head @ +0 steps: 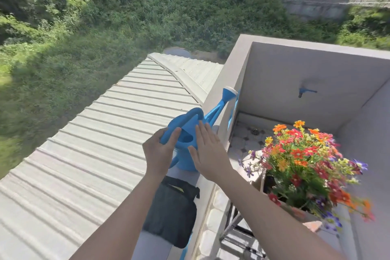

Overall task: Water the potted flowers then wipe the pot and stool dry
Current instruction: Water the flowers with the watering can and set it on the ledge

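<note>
On a sunlit balcony ledge [229, 82], a person's left hand [158, 152] grips the handle of a blue watering can [190, 133] while the right hand [207, 154] rests flat-fingered against its side, potted flowers [304, 164] nearby at right.

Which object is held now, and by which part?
The left hand grips the blue watering can by its handle; the right hand lies open against its body.

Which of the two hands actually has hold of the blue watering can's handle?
The left hand: its fingers curl round the handle of the blue plastic watering can. The right hand is open and flat, fingers straight, beside the can's body.
</note>
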